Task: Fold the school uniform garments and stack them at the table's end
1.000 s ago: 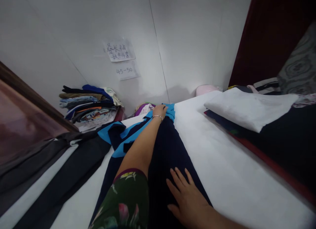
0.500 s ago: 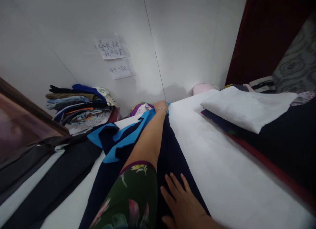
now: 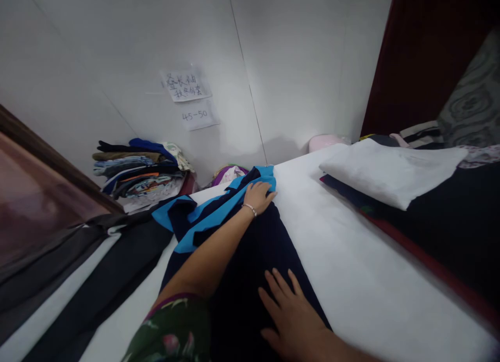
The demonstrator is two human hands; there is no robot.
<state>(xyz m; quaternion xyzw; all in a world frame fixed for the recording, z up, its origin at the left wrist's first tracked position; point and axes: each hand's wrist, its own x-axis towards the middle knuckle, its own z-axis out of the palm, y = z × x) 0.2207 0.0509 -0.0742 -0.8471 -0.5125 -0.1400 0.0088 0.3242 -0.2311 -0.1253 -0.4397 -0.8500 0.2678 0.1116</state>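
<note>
A navy garment with bright blue parts (image 3: 242,278) lies lengthwise on the white table (image 3: 332,258), its blue end folded and bunched toward the wall. My left hand (image 3: 258,195) rests on that far end, over the blue cloth, with the fingers laid out and the thumb apart. Nearer to me, my right hand (image 3: 291,315) presses flat on the navy cloth by its right edge, fingers spread. To the left of it, dark grey clothing (image 3: 105,268) with a white strip is laid out.
A stack of folded clothes (image 3: 140,169) stands at the back left. A white bag (image 3: 390,169) lies on dark clothes (image 3: 449,221) at the right. Handwritten paper signs (image 3: 187,86) hang on the wall, and a pink item (image 3: 328,141) sits by its base.
My left hand has come back from the garment's far corner, its fingers now laid out on the blue cloth. My right hand stays flat in nearly the same place. The view has shifted slightly.
</note>
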